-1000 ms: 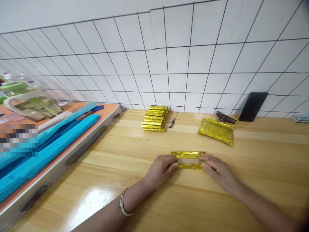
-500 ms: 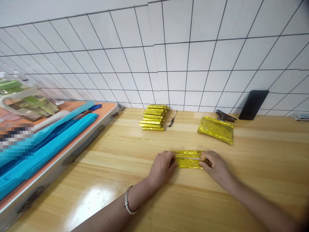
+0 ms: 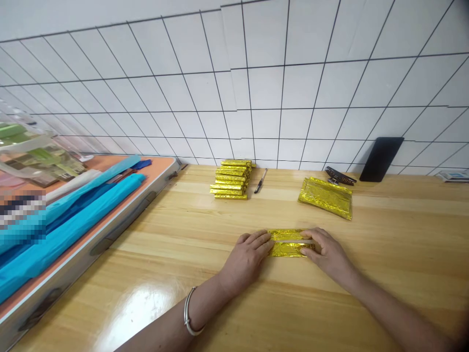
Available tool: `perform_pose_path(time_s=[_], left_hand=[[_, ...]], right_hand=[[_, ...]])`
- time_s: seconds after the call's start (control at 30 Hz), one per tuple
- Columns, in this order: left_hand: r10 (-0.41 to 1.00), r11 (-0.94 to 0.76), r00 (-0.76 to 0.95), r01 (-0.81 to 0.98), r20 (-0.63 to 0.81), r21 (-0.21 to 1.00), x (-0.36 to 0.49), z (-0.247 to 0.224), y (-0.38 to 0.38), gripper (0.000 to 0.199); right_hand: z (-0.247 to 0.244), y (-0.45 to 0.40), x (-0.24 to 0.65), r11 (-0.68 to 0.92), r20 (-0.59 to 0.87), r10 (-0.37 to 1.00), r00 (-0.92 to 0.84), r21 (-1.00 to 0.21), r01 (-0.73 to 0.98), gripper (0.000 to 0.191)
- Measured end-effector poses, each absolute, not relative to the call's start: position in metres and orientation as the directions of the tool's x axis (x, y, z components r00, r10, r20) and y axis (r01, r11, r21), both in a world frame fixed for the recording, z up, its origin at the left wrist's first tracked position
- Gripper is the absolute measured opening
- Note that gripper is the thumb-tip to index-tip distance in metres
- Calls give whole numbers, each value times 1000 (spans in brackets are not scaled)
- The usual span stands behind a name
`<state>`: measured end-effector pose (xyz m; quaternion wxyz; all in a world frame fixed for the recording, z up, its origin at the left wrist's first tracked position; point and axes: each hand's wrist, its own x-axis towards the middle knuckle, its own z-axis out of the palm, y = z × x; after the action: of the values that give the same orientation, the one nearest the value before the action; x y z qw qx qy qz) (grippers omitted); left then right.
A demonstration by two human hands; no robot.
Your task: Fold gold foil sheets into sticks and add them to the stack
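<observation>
Head view: nearest, a bracelet [image 3: 186,312] circles the left wrist. The left hand [image 3: 244,256] now lies flatter than half a second ago, its grip loosened, fingers spread over the left end of a gold foil sheet [image 3: 287,250] on the tabletop [image 3: 293,308]. The right hand [image 3: 331,254] has its grip pinched on the right end, thumb at the near edge, fingers at the far one. A second ago a wide pale strip parted the sheet's two gold flaps; only a thin slit is left, so the inward fold looks nearly made. Beyond, a flat gold stack [image 3: 326,198] and a heap of gold rolls [image 3: 230,181] lie apart, unchanged, with a pen [image 3: 260,181] just beside the rolls.
</observation>
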<state>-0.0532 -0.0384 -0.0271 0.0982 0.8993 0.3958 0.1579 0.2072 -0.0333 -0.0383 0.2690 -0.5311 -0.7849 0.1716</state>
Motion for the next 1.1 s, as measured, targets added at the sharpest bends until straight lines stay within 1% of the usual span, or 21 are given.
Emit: perform_pose_path(time_s=[0.07, 0.2, 0.27, 0.33, 0.53, 0.67, 0.83, 1.1], left_hand=[[735, -675, 648, 673, 200, 302, -55, -28, -38, 37], [724, -685, 663, 657, 193, 315, -56, -25, -38, 37], [726, -684, 659, 658, 197, 315, -55, -24, -39, 37], [738, -671, 645, 675, 196, 307, -55, -23, -39, 39], [726, -681, 666, 665, 171, 306, -55, -27, -39, 45], [740, -668, 644, 669, 193, 327, -55, -28, -39, 46], [713, -695, 673, 642, 194, 325, -56, -25, -38, 36], [706, -700, 686, 639, 175, 318, -55, -19, -37, 32]], right_hand=[[-37, -36, 206, 420, 262, 907, -331, -485, 767, 32], [-35, -40, 202, 489, 274, 867, -417, -296, 821, 40], [-35, -40, 201, 508, 266, 854, -448, -236, 828, 42], [-38, -40, 201, 518, 251, 848, -467, -204, 831, 43], [-45, -41, 203, 519, 254, 844, -472, -169, 838, 40], [-46, -42, 203, 550, 265, 822, -504, -145, 822, 36], [-47, -41, 204, 576, 296, 798, -525, -119, 809, 33], [-43, -41, 201, 589, 310, 789, -531, -131, 798, 29]])
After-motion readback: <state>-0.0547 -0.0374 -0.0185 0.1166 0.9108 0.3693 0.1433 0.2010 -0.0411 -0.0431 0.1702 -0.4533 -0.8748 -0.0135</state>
